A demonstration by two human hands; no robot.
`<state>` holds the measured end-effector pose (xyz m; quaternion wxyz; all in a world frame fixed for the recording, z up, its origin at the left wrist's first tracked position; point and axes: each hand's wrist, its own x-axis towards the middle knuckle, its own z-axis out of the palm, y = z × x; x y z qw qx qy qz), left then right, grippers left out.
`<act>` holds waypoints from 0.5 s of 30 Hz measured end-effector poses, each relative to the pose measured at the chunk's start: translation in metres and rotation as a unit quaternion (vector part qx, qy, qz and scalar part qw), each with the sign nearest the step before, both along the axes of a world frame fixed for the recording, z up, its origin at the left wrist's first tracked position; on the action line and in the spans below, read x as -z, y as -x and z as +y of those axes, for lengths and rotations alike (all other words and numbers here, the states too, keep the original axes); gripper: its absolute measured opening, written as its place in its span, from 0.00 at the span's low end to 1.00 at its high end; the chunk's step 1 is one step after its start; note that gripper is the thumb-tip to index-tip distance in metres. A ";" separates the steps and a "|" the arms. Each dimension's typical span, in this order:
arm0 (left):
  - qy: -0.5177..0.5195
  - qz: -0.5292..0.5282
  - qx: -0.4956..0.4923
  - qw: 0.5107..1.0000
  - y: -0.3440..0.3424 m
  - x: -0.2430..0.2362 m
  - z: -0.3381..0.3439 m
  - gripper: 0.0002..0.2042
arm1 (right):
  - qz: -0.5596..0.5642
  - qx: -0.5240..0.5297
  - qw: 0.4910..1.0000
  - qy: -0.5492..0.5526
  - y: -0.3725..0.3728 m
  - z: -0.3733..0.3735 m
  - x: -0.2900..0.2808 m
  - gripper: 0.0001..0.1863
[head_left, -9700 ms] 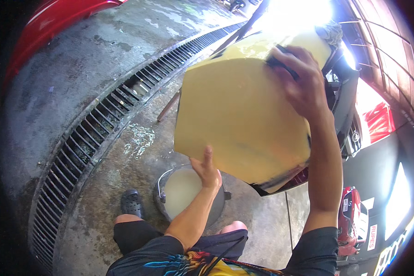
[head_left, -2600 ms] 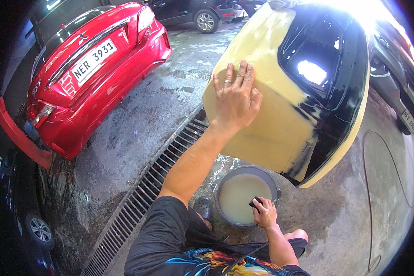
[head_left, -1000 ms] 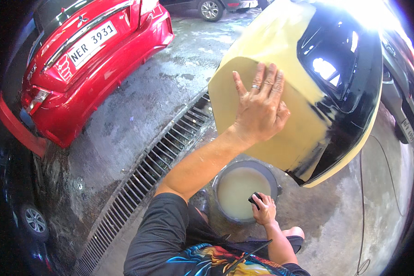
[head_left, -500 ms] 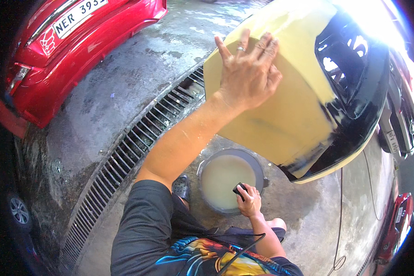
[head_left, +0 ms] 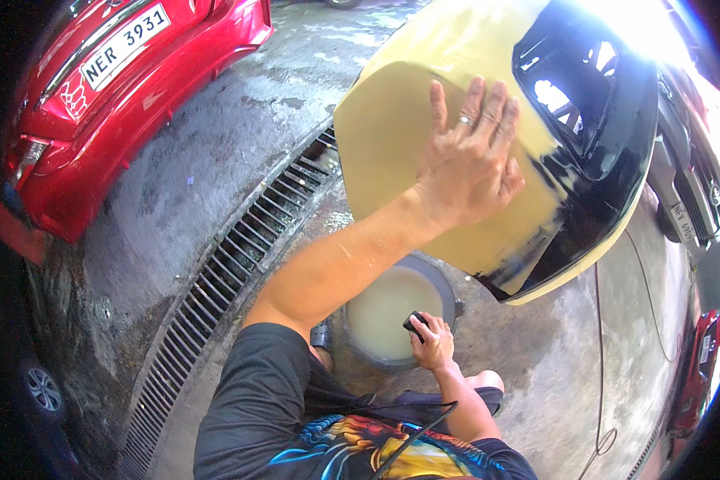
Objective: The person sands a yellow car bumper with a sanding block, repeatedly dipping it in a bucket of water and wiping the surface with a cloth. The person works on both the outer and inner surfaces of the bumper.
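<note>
My left hand (head_left: 472, 164) lies flat, fingers apart, on the pale yellow face of a large curved car body panel (head_left: 384, 136). That panel is black along its right side, with a cut-out opening there, and its lower corner shows a patchy, worn-looking border between yellow and black. Lower down, my right hand (head_left: 434, 340) is closed round a small black block (head_left: 415, 322). It is held at the right part of a grey bucket (head_left: 448, 292) of cloudy, beige liquid. My left forearm covers the bucket's upper left edge.
A red car (head_left: 144, 112) stands at the upper left. A metal drain grate (head_left: 240, 248) runs diagonally across the wet concrete floor. Behind the panel is a dark vehicle (head_left: 688, 200); another red car (head_left: 700, 368) is at the right. A thin cable (head_left: 600, 344) lies on the floor.
My left hand has slid to the right and a little down across the yellow panel. The right hand keeps the black block at the bucket. The whole view has shifted slightly.
</note>
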<state>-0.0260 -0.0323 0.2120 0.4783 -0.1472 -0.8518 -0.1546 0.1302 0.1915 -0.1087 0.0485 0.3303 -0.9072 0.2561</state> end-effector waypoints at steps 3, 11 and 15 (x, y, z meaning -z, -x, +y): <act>0.039 0.002 0.052 0.998 -0.014 0.014 0.018 0.35 | -0.001 -0.004 1.000 0.000 0.000 0.001 0.000 0.25; 0.152 -0.147 0.379 0.901 -0.079 0.163 0.014 0.21 | -0.024 0.034 0.999 0.023 -0.002 0.003 0.009 0.25; 0.170 -0.494 0.323 0.789 -0.083 0.256 -0.016 0.18 | -0.035 0.110 0.988 0.101 0.002 -0.004 0.013 0.25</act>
